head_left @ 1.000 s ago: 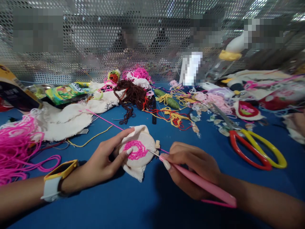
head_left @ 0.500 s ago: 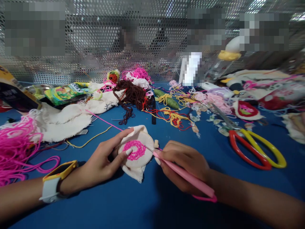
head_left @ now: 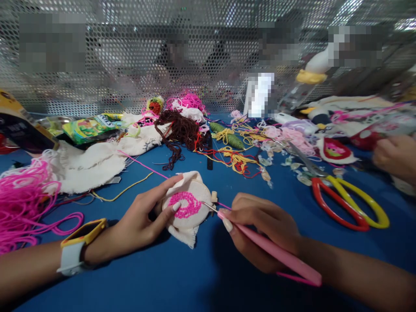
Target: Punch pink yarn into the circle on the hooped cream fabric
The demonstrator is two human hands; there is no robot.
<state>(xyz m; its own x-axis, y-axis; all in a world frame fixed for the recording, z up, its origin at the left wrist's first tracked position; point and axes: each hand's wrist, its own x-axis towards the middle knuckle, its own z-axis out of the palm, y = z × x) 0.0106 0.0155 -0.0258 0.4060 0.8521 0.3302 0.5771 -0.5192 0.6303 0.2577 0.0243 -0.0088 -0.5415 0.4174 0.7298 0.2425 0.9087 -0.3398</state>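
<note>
My left hand (head_left: 143, 219) grips a small round embroidery hoop (head_left: 191, 212) with cream cloth stretched in it, resting on the blue table (head_left: 195, 277). A pink yarn ring (head_left: 185, 204) is stitched into the cloth. My right hand (head_left: 260, 229) holds a pink punch needle (head_left: 276, 255) like a pen. Its metal tip touches the cloth at the right side of the pink ring. A pink thread (head_left: 139, 162) runs from the hoop toward the back left. A watch with a yellow case (head_left: 81, 240) sits on my left wrist.
Red and yellow scissors (head_left: 347, 201) lie at the right. Loose pink yarn (head_left: 22, 199) piles at the left, cream cloth (head_left: 94, 160) behind it. Brown yarn (head_left: 180, 128) and tangled coloured threads (head_left: 234, 156) fill the middle back. Another person's hand (head_left: 394, 158) shows at the right edge. A perforated metal wall (head_left: 130, 52) closes the back.
My right hand pushed the needle in toward the hoop, then drew back to the right. Another person's hand has come into view at the right edge.
</note>
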